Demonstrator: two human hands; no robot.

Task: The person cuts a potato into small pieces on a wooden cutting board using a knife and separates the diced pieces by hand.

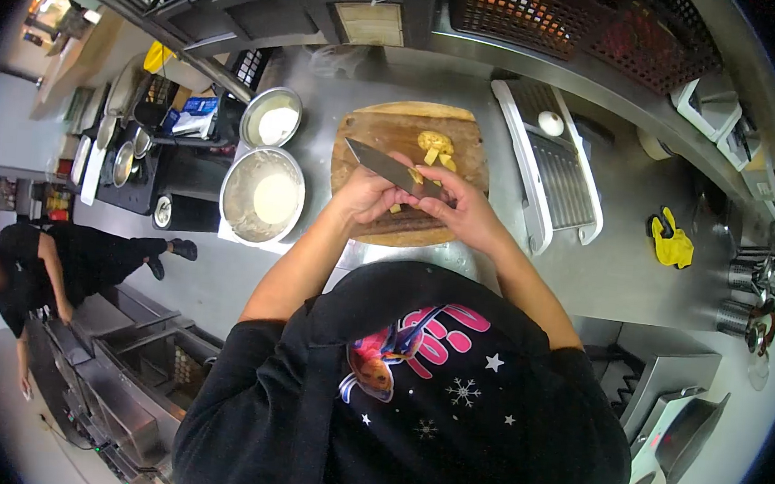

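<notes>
- The right hand (452, 209) has its fingers closed on the near end of a knife (374, 159), thumb and fingers pressed together around it.
- The left hand (375, 195) is under and against the blade, palm turned up; whether its fingers are clamped on the metal, I cannot tell.
- The knife is held above the board, its tip pointing up and away to the left, with a small yellow bit (415, 177) lying against the blade.
- Just beyond the right hand, a yellow lump (434, 143) sits on the wooden cutting board (369, 124), with cut pieces (447, 162) next to it.
- The board lies on a metal counter (321, 132).
- Left of the board stand two metal bowls, a smaller one (254, 124) and a larger one (235, 201), each with something pale inside.
- To the right is a white-edged slicer (549, 177) bearing a round white thing (551, 123).
- Farther right lies a yellow glove (675, 246).
- Well apart, at far left, is another person (86, 259) in dark clothes.
</notes>
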